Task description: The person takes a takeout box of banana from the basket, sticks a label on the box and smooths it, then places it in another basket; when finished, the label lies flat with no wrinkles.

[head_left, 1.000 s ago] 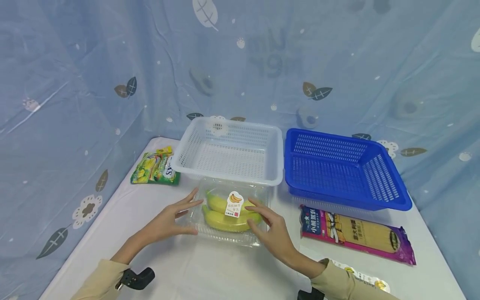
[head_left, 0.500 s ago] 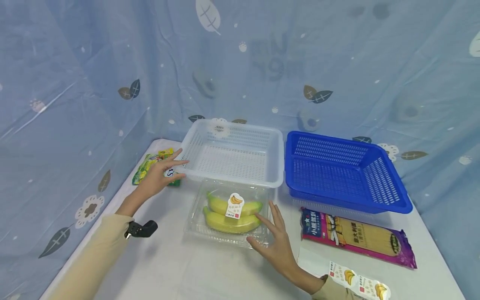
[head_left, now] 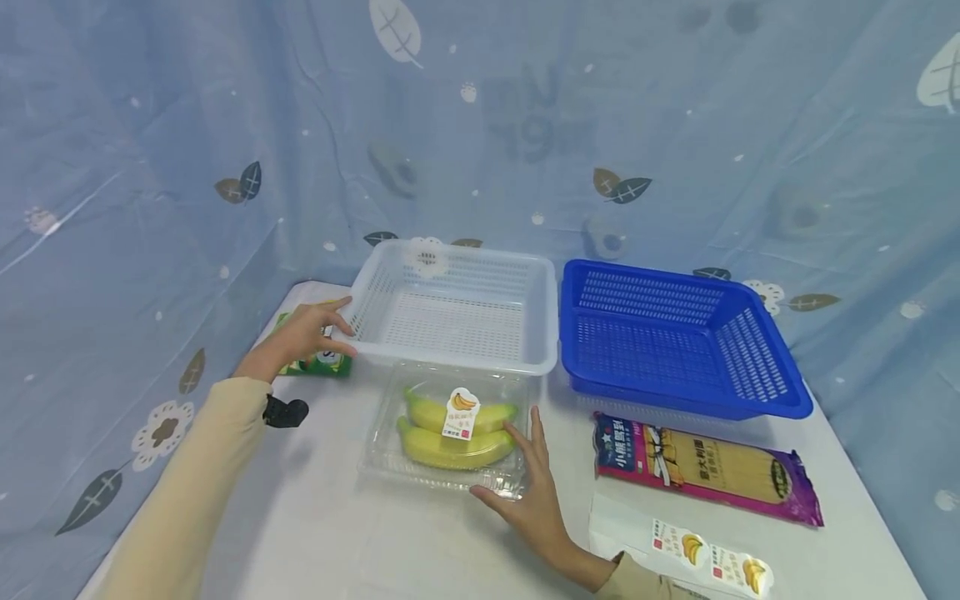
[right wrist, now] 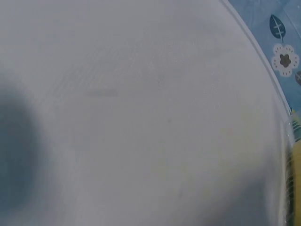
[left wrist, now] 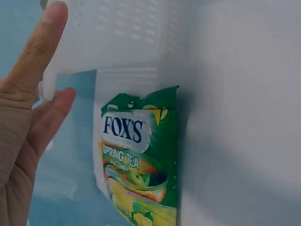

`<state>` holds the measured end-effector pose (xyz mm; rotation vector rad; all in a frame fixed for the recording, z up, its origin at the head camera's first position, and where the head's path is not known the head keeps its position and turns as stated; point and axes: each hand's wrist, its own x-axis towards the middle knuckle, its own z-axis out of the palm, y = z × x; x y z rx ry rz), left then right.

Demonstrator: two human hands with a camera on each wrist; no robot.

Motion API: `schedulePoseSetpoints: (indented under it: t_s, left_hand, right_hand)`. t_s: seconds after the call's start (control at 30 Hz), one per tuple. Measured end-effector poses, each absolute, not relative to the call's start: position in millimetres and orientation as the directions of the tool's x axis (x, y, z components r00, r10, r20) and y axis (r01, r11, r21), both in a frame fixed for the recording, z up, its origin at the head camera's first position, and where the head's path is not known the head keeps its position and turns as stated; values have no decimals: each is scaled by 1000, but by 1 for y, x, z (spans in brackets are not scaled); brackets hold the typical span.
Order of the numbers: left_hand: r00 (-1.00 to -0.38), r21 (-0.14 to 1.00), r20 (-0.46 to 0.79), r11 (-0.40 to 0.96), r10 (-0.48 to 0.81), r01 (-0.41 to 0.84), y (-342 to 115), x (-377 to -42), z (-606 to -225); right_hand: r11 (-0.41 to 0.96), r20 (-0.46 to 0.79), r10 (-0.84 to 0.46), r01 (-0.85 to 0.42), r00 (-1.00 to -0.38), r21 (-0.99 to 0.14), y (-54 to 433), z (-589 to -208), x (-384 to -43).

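My left hand (head_left: 303,333) is at the left rim of the white plastic basket (head_left: 360,353), above a green candy bag (left wrist: 141,160). In the left wrist view its fingers are extended near the basket's corner; firm contact cannot be told. My right hand (head_left: 534,500) is spread at the near right corner of a clear plastic box (head_left: 382,454), fingertips at its edge. Inside the box lie two bananas (head_left: 457,450), under a white banana sticker (head_left: 461,414) on the lid. Only the table and the box's edge show in the right wrist view.
A blue plastic basket (head_left: 675,404) stands right of the white one. Before it lies a pink and purple pasta packet (head_left: 708,471). Nearer, a strip of banana stickers (head_left: 708,554) lies partly beside the right sleeve. A patterned blue curtain (head_left: 480,125) surrounds the table.
My left hand has left the box's left side and reached forward and left to the white basket's rim. My right hand has drawn back slightly toward the box's near right corner.
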<state>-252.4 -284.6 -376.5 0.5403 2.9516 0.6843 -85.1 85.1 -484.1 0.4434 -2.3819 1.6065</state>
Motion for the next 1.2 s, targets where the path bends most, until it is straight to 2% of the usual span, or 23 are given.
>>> schedulePoseSetpoints:
  t_s: [0.17,0.33,0.47,0.83,1.2]
  left_hand:
    - [-942,463,44,829,333,315,-283,-252,-380]
    - [-953,499,34,821,300,277,-282,-252,-383]
    - [-961,505,20,826,276,249,-281,-251,-382]
    - [-966,507,-9,834,257,217,-281,-250,-380]
    - [-964,477,-4,847,267,233,-278,-251,-377]
  right_hand:
    - [278,348,-60,-351,-936,-894,79,-486,-85]
    - [122,338,-14,-337,-941,-934,79,-485,-86]
    - [55,297,5,-296,-955,-954,79,-481,-87]
    - [50,127,35,-125,-991,-991,82,-461,-86]
    - [29,61,-3,-61,-998,-998,89,-433,-72]
